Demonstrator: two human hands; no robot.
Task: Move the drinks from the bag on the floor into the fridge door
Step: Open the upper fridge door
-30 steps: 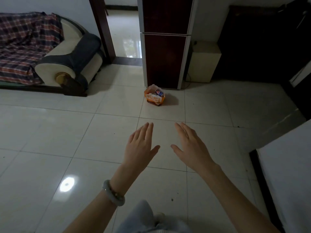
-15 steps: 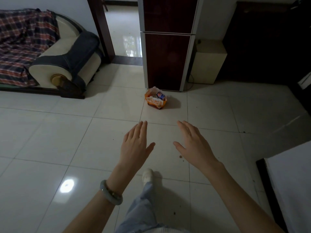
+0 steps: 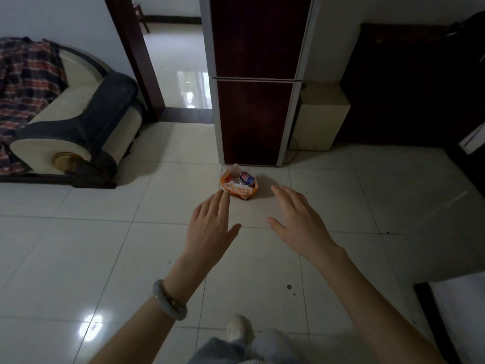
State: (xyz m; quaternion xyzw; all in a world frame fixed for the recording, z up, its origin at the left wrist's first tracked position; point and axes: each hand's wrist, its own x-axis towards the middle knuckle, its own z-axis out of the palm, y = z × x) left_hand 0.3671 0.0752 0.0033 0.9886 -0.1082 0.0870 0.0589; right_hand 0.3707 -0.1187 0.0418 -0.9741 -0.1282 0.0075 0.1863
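An orange and white plastic bag [image 3: 239,189] sits on the tiled floor just in front of a tall dark red fridge [image 3: 256,80] whose two doors are closed. A blue drink can [image 3: 246,179] shows in the bag's open top. My left hand [image 3: 211,228] and my right hand [image 3: 299,222] are held out in front of me, palms down, fingers apart, holding nothing. Both hands hover in the air short of the bag, one on each side of it. A pale bangle [image 3: 170,300] is on my left wrist.
A sofa [image 3: 76,132] with a plaid blanket stands at the left. A doorway [image 3: 175,69] opens left of the fridge. A cream box [image 3: 319,115] and dark cabinet [image 3: 404,85] stand to its right. A white-topped piece of furniture [image 3: 462,311] is at lower right. My shoe [image 3: 237,329] is below.
I have stepped closer to the fridge and bag, which now look larger and nearer. Both hands stay open and have moved forward toward the bag.
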